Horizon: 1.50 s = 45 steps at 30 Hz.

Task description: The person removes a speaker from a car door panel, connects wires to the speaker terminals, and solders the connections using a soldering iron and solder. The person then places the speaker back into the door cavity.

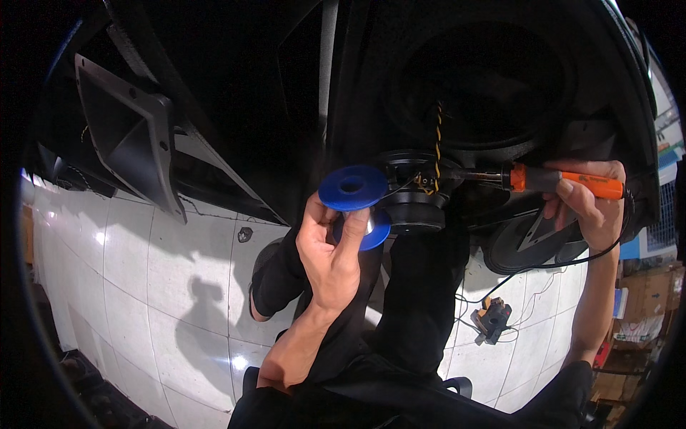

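Observation:
My left hand [330, 250] is closed around a blue spool of solder [352, 187], its thumb on the silvery core between the two flanges. A thin strand of solder runs from the spool toward a metal terminal [426, 181] on a black speaker driver [414, 207]. In my right hand [589, 200] is an orange and black soldering iron [564, 181], held level with its tip pointing left at that terminal. A twisted yellow and black wire [439, 132] comes down to the same terminal. Whether tip and solder touch is too small to tell.
Behind the driver stands a black speaker cabinet with a round opening [486, 82]. A black horn [128, 132] is at the left. A cord [543, 266] hangs below my right hand. On the tiled floor [128, 300] lies a small yellow and black device [492, 320]; cardboard boxes [647, 300] stand right.

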Tool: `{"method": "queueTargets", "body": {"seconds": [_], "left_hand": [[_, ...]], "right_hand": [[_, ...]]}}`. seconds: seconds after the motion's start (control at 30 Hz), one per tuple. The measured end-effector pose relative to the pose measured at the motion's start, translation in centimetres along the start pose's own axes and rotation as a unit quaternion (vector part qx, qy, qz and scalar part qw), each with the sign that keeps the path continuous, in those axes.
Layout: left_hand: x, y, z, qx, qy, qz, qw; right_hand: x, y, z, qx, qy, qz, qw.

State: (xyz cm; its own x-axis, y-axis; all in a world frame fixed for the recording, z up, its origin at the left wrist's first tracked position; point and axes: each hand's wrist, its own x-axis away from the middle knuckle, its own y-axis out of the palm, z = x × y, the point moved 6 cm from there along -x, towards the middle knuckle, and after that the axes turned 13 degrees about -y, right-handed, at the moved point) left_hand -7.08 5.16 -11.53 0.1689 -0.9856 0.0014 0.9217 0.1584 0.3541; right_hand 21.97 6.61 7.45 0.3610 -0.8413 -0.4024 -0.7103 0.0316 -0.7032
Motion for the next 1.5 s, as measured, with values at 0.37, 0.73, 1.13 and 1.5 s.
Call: {"method": "queueTargets", "body": {"seconds": [0.37, 0.73, 1.13, 1.5], "left_hand": [[0.0, 0.0, 0.0, 0.011, -0.003, -0.007, 1.000], [-0.1, 0.1, -0.3, 0.015, -0.002, -0.002, 1.000], [0.0, 0.3, -0.1, 0.023, -0.001, -0.005, 1.000], [0.3, 0.2, 0.0, -0.025, 0.026, 0.018, 0.999]], "right_hand": [[0.0, 0.0, 0.2, 0.001, 0.009, 0.000, 1.000], [0.0, -0.2, 0.7, -0.011, 0.009, -0.002, 1.000], [0.3, -0.3, 1.0, -0.009, -0.004, -0.002, 1.000], [0.0, -0.1, 0.7, -0.024, 0.010, -0.012, 1.000]]}}
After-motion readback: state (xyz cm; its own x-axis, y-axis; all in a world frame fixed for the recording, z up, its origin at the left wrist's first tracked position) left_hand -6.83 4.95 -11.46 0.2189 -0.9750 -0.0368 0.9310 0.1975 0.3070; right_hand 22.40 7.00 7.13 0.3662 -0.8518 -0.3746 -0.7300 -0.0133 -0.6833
